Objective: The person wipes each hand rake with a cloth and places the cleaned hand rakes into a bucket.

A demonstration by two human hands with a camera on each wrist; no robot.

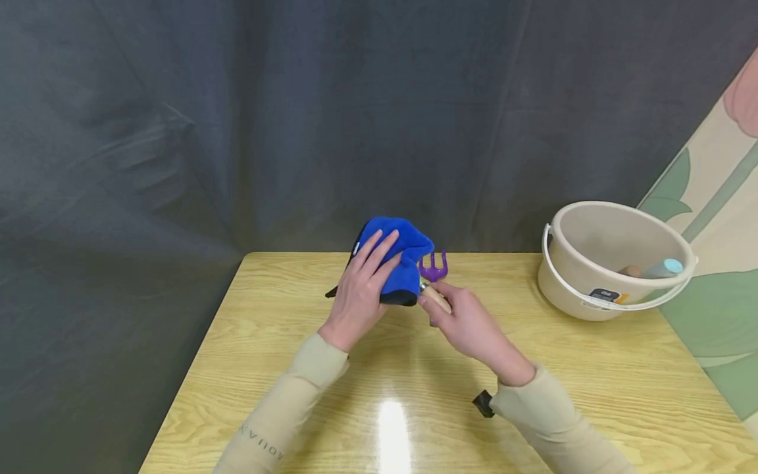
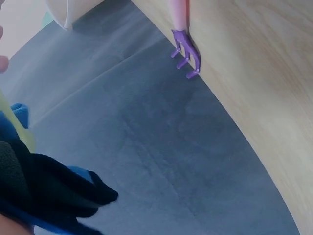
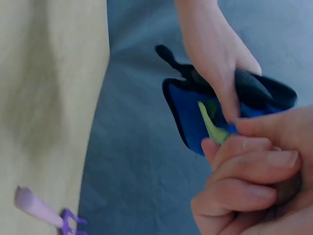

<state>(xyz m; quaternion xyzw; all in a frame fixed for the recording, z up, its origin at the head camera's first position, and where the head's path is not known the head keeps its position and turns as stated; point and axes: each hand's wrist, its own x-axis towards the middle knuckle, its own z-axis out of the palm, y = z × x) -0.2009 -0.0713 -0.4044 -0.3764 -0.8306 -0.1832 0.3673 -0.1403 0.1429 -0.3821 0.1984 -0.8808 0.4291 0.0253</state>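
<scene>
My left hand point(image 1: 361, 286) holds a blue cloth point(image 1: 411, 238) with black edging, its fingers spread over the top and its thumb on the other side, as the right wrist view shows. The cloth is folded around the head of a small garden trowel point(image 1: 437, 299). My right hand point(image 1: 474, 322) grips the trowel's pale wooden handle just behind the metal collar. A yellow-green blade point(image 3: 209, 125) shows in part between the hands in the right wrist view; the cloth hides the rest. Both hands are raised over the far part of the table.
A purple hand fork point(image 1: 435, 270) with a pink handle point(image 2: 179, 14) lies near the table's far edge, behind my right hand. On the right stands a beige bucket point(image 1: 565, 296) with a white handle, holding a brown-ended item point(image 1: 630, 270) and a light-blue-ended one point(image 1: 669, 267). A dark curtain point(image 1: 379, 131) hangs behind.
</scene>
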